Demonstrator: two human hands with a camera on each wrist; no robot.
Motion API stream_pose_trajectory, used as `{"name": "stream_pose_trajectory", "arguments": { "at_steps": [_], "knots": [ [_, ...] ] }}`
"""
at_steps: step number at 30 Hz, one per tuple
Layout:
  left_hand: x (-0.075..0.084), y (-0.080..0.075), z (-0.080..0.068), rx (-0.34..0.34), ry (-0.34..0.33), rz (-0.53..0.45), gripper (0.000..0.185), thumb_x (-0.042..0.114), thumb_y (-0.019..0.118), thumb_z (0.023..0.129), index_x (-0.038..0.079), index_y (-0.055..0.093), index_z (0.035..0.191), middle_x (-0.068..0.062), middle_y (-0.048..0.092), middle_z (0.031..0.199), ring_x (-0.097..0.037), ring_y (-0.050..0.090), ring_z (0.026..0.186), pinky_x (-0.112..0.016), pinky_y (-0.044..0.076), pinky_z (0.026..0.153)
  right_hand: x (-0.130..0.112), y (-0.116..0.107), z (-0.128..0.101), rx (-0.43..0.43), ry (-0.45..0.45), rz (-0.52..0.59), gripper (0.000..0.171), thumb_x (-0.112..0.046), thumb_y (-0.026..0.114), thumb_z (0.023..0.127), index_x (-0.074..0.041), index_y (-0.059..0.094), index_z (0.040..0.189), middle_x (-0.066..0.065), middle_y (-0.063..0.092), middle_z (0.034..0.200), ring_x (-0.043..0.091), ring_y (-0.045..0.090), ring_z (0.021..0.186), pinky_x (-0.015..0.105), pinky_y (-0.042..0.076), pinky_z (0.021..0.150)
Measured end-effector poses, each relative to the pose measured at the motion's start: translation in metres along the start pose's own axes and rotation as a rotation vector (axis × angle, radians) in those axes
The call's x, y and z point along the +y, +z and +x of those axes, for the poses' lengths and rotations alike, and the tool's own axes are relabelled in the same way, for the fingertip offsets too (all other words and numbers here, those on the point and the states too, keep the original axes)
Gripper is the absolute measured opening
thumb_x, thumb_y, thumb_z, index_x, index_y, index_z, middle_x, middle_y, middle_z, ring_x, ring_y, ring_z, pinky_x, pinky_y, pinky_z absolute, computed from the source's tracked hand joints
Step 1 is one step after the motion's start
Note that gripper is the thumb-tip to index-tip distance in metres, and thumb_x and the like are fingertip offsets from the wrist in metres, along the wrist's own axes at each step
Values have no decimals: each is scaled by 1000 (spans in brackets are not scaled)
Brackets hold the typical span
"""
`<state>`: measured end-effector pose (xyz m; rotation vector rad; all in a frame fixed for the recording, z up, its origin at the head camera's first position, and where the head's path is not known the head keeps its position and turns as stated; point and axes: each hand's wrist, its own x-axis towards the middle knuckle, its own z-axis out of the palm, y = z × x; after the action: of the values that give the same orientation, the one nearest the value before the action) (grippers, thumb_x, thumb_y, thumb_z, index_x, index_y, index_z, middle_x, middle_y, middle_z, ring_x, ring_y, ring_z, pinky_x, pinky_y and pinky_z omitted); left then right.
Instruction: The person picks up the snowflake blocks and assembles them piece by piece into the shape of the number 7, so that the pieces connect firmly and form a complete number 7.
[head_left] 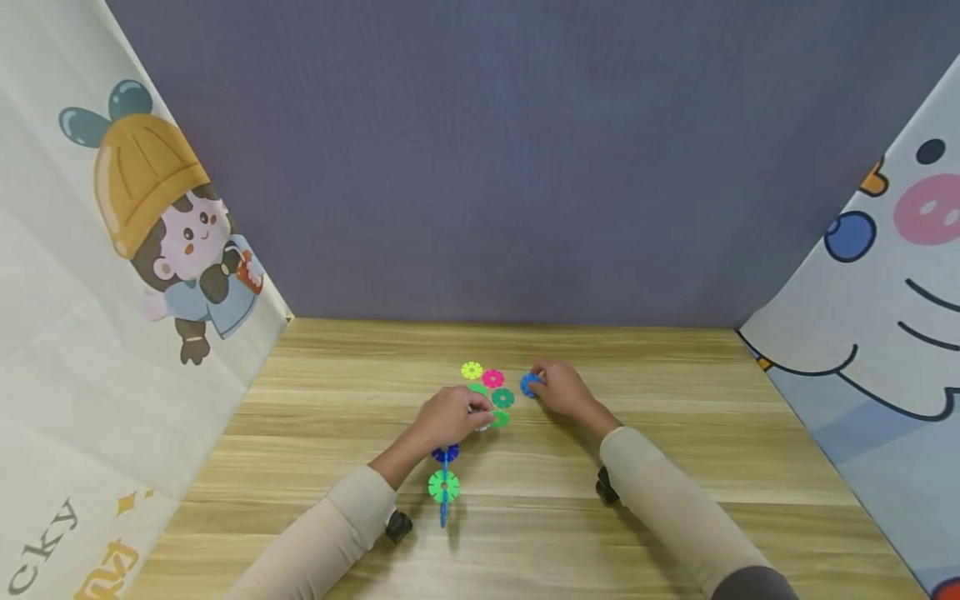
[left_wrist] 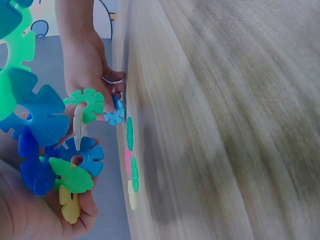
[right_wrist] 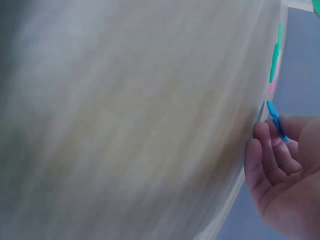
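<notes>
Left hand: the left hand (head_left: pixel 450 417) sits near the middle of the table (head_left: pixel 675 467), its fingers (left_wrist: pixel 75 210) curled round a built chain of snowflake discs (head_left: pixel 444 483), gripping it at its far end.
Chain: its long axis runs from the left hand back toward the near edge of the table; a dark blue disc (head_left: pixel 446 454) and a light green disc (head_left: pixel 443 486) show below the hand. The left wrist view shows more blue, green and yellow discs slotted together in the palm.
Right hand: the right hand (head_left: pixel 564 390) lies just to the right of the loose discs, its fingers (right_wrist: pixel 272 150) pinching a small blue disc (head_left: pixel 530 384) that is at or barely above the table surface; I cannot tell whether it is lifted clear.
Loose discs: a yellow disc (head_left: pixel 472 370), a pink disc (head_left: pixel 492 378) and a teal disc (head_left: pixel 502 397) lie flat between the two hands, toward the far edge from the chain; a green one (head_left: pixel 500 418) is touching or just beside the left fingers.
Key relation: the blue disc lies to the right of, and slightly farther than, the chain's held end, with the loose discs between them; the right hand has it, and the left hand is nearer the chain.
Surroundings: cartoon-printed cloth panels stand along the left and right edges, a grey backdrop along the far edge.
</notes>
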<state>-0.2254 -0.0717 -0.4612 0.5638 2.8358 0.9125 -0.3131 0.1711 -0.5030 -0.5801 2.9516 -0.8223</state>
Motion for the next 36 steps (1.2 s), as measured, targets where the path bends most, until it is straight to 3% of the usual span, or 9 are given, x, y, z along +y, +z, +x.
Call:
{"name": "stream_pose_trajectory", "arguments": {
  "at_steps": [6, 12, 17, 24, 36],
  "knots": [
    [-4, -3, -4, 3, 0, -4, 12, 31, 69, 97, 25, 79, 98, 13, 71, 81, -6, 53, 62, -24, 43, 55, -9, -3, -7, -5, 9, 78, 22, -14, 67, 95, 0, 66, 112, 9, 75, 89, 17, 70, 80, 30, 57, 68],
    [-5, -4, -3, 4, 0, -15, 12, 31, 69, 97, 25, 79, 98, 12, 72, 82, -6, 54, 62, -24, 44, 56, -19, -6, -19, -114, 40, 251, 23, -12, 64, 98, 0, 62, 117, 3, 71, 77, 13, 65, 61, 24, 49, 53],
    [-6, -5, -3, 6, 1, -9, 12, 32, 69, 97, 25, 79, 99, 12, 73, 85, -5, 55, 64, -24, 46, 57, -27, -7, -31, -188, 67, 371, 27, -12, 63, 99, -3, 64, 124, 4, 69, 73, 16, 65, 60, 26, 52, 54],
    [-8, -4, -3, 18, -2, -14, 12, 32, 70, 97, 26, 79, 98, 13, 73, 84, -5, 56, 65, -25, 46, 59, -32, -4, -41, -242, 110, 534, 24, -11, 62, 100, 1, 61, 121, 9, 71, 78, 14, 65, 63, 32, 59, 58],
    [-4, -3, -2, 24, 13, -12, 10, 31, 70, 97, 26, 78, 96, 13, 72, 83, -5, 55, 65, -25, 45, 60, -30, -4, -50, -283, 154, 637, 26, -10, 61, 101, 3, 57, 123, 14, 68, 79, 13, 61, 62, 28, 57, 59]
  ]
}}
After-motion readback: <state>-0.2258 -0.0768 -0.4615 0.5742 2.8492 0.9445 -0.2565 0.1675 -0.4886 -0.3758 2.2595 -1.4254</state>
